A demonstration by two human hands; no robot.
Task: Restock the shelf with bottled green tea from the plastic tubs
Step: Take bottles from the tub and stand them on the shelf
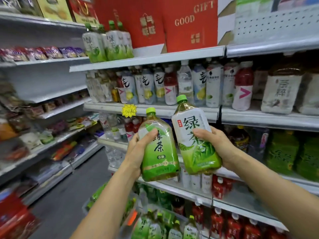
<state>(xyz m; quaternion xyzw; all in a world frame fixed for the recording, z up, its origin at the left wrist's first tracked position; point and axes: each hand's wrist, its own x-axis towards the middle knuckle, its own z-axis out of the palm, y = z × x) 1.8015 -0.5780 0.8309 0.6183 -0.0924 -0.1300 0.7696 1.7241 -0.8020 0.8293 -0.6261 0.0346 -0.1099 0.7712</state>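
- Here, the left hand [138,149] curls its fingers round a green tea bottle [159,152] at mid-body; the bottle is upright, tipped a little to the left, with a green cap and a label reading 绿茶, and 低糖 in a small oval lower down.
- The right hand [215,149] grips a second green tea bottle [195,135], thumb across the label front and fingers wrapped behind; its white and green label shows 绿茶 in large dark-green characters beside a small red tag too small to read.
- The two bottles are held side by side in the air, nearly touching, in front of the drinks shelving [155,110].
- On the upper shelf [146,62], at its left end, a group of matching green tea bottles [108,44] stands near the front edge.
- Beside them on that shelf sit red gift boxes [172,25] with "GOOD GIFT" in gold lettering.
- The shelf below carries mixed bottled drinks [172,85], several with white labels bearing a bold black character, some red with a pink arrow mark.
- A yellow starburst price tag [129,110] is clipped to that shelf's front edge; its handwriting is too blurred to read.
- At the bottom of the view, a plastic tub [136,211] holds more green-capped tea bottles [164,226].
- A side shelving run [43,61] on the left holds blurred snack packets.
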